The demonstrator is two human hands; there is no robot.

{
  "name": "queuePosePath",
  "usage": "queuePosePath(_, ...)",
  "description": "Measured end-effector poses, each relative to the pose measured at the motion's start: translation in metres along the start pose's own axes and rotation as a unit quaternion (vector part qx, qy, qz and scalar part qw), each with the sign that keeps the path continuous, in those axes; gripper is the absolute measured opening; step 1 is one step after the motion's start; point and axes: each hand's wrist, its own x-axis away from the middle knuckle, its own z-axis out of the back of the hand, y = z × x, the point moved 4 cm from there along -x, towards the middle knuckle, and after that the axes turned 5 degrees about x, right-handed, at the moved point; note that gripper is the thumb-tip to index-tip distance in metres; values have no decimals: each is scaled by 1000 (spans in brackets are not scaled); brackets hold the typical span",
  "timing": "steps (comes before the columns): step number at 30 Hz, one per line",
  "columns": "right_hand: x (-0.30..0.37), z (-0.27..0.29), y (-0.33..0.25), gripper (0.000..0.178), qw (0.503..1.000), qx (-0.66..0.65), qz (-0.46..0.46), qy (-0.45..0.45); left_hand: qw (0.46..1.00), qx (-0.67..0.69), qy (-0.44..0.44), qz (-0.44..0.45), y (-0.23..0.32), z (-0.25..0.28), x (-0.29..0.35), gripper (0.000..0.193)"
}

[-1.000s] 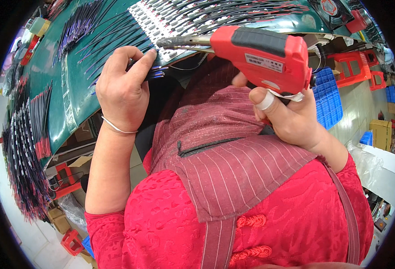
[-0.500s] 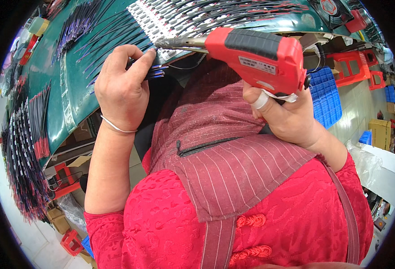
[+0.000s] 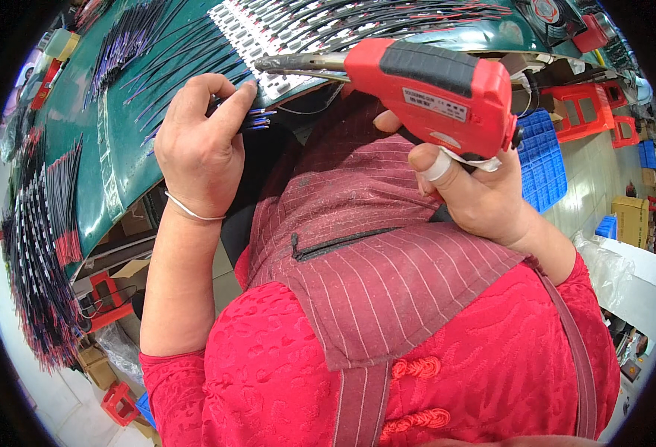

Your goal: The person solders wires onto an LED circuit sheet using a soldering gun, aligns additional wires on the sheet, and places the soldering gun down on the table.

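My right hand (image 3: 477, 197), with white tape round one finger, is closed round the grip of a red and black soldering gun (image 3: 428, 89). The gun's long metal tip points left over the near edge of a grid of small white parts (image 3: 264, 37). Its index finger shows just below the gun's body. My left hand (image 3: 200, 145) pinches a bundle of thin dark wires (image 3: 256, 119), whose bluish ends stick out to the right beneath the fingers. Its thumb and index fingertip are close to the gun's tip. What lies between those fingertips is too small to make out.
More dark wires (image 3: 186, 56) lie across the green table (image 3: 82, 175). Thick wire bundles (image 3: 41, 261) hang over its left edge. A small fan-like device (image 3: 547, 13) sits at the far right. Beyond the right arm are a blue crate (image 3: 542, 160) and red stools (image 3: 582, 112).
The soldering gun has shifted slightly right, and its tip has risen a little away from my left fingertips. My right index finger now shows below the gun. The left hand has hardly moved.
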Motion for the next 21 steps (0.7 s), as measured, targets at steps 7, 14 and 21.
queuePosePath(7,3,-3,0,32,999,-10,-30,6,999,34,0,25,-4,-1,-1,40)
queuePosePath(14,2,-3,-1,29,998,3,-62,18,999,35,-3,26,-5,0,-3,37)
queuePosePath(21,1,-3,-1,30,999,9,-29,13,999,38,-1,22,-5,-1,-3,38)
